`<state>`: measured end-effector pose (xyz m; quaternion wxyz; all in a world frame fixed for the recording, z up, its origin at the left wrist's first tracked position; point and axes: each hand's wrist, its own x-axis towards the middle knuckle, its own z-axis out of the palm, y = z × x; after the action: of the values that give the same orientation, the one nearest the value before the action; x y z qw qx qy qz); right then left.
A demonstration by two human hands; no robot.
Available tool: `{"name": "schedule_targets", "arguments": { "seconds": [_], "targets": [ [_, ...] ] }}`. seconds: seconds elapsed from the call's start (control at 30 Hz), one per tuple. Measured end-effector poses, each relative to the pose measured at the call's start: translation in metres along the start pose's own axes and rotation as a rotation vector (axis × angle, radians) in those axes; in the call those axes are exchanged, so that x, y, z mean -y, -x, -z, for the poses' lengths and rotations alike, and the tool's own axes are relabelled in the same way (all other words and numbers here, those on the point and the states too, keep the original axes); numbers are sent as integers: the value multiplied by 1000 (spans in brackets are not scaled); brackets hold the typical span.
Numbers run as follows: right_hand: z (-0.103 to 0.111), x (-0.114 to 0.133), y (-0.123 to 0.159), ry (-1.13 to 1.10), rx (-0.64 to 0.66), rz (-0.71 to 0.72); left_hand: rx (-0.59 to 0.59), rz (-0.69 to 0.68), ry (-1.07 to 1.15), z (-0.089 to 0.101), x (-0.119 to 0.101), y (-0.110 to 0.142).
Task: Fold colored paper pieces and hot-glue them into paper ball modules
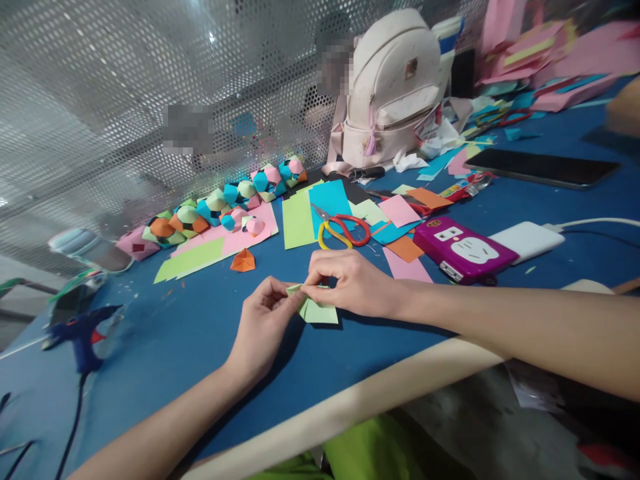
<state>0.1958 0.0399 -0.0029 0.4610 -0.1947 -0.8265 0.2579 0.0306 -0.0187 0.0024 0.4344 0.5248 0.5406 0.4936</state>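
Observation:
Between my two hands is a small light-green piece of paper [320,313], partly folded, just above the blue table. My left hand [263,320] pinches its left edge between thumb and fingers. At its top edge, my right hand [345,283] is closed on the same paper, with fingertips close to the left thumb. Beyond them lies a small folded orange paper piece [243,261]. Scissors [345,230] with red and yellow handles rest on the paper sheets behind my right hand. Part of the green paper's upper edge is hidden by my fingers.
A row of folded paper balls [215,205] runs along the perforated metal screen. A blue glue gun [85,337] stands at the left. A pale backpack [393,93], a purple power strip [463,250], a white adapter [527,241] and a phone [543,167] occupy the right.

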Motion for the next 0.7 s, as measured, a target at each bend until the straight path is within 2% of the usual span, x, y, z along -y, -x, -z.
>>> {"name": "schedule_targets", "arguments": {
  "seconds": [0.1, 0.33, 0.57, 0.7],
  "targets": [
    [0, 1, 0, -7, 8, 11, -5, -28, -12, 0, 0, 1],
    [-3, 3, 1, 69, 5, -13, -108, -139, -124, 3, 1, 2],
    [-2, 2, 1, 69, 39, -18, -157, -87, -150, 1, 0, 1],
    [-2, 1, 0, 53, 33, -32, -130, -93, -203, 1, -2, 1]
  ]
}}
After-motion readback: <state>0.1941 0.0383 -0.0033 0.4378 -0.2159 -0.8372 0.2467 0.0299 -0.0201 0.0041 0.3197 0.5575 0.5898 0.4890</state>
